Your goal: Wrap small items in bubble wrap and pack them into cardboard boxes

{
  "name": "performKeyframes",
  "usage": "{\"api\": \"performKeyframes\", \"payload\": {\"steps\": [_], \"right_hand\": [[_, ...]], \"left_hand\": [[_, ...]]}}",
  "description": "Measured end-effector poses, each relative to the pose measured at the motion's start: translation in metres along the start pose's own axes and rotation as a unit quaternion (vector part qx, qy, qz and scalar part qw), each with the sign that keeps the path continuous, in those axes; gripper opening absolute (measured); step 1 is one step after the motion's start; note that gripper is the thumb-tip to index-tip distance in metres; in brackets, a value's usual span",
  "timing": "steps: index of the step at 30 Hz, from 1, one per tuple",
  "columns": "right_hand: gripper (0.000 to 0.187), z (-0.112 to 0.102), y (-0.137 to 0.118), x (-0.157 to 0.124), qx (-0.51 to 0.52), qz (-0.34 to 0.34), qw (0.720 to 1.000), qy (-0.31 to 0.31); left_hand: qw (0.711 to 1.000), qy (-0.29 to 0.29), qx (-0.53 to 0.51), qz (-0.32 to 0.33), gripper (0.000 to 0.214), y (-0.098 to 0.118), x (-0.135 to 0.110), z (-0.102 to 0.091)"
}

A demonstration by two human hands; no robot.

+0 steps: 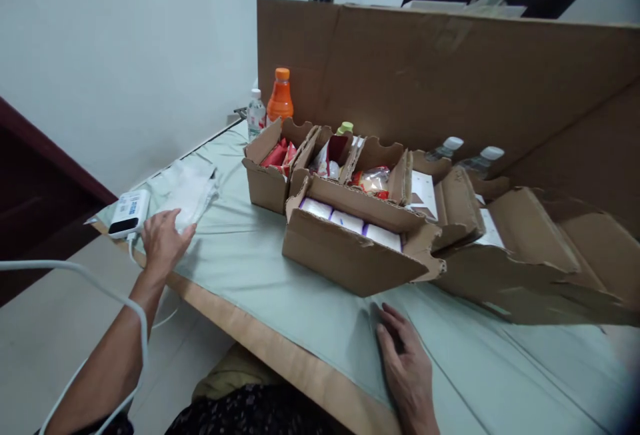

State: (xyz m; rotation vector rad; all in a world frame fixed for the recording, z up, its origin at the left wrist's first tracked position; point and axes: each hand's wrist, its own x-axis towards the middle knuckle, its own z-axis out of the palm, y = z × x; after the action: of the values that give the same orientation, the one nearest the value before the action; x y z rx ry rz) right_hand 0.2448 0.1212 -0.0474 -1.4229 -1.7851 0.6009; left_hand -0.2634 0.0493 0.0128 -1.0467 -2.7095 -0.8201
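On the left of the table, my left hand [166, 240] reaches over the cloth with its thumb and fingers apart. Its fingertips are at the near edge of a crumpled white plastic packet [189, 196]; whether they touch it is unclear. Just left of that hand lies a white power bank [131, 212] with a dark display and a white cable [107, 286] plugged in. My right hand [406, 362] rests on its side on the cloth, fingers loosely curved and holding nothing. It is in front of a long cardboard box [345, 248] containing several white packs with purple edges [349, 222].
Behind stand small cardboard bins [267, 185] with red snack packets [276, 155]. An orange drink bottle [281, 98] and a clear bottle [256, 115] stand at back left. More cardboard boxes [540, 288] fill the right, before a tall cardboard panel [390, 68]. The wooden table edge [270, 338] runs nearest me.
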Motion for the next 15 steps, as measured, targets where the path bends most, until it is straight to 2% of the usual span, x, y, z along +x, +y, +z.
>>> {"api": "performKeyframes", "payload": {"steps": [2,5,9,12,14,15], "right_hand": [[0.039,0.002,-0.001,0.002,-0.012,-0.009,1.000,0.000],[0.039,0.003,-0.002,0.003,-0.021,-0.020,1.000,0.005],[0.036,0.000,-0.009,0.002,-0.011,-0.030,0.999,0.026],[0.030,-0.003,-0.030,-0.002,0.012,-0.030,0.999,0.044],[0.026,-0.003,-0.052,-0.005,0.044,-0.031,0.999,0.009],[0.027,0.000,-0.065,-0.007,0.070,-0.031,0.997,-0.030]], "left_hand": [[0.999,-0.023,0.029,-0.031,0.041,-0.005,0.013,0.000],[0.998,-0.038,0.015,-0.052,0.029,-0.004,0.028,0.000],[0.997,-0.009,-0.018,-0.074,0.029,0.002,0.038,-0.021],[0.997,0.011,-0.053,-0.055,0.029,0.017,0.020,-0.041],[0.994,-0.016,-0.107,-0.027,0.028,0.038,-0.009,-0.045],[0.989,-0.044,-0.143,-0.009,0.029,0.051,-0.027,-0.043]]}}
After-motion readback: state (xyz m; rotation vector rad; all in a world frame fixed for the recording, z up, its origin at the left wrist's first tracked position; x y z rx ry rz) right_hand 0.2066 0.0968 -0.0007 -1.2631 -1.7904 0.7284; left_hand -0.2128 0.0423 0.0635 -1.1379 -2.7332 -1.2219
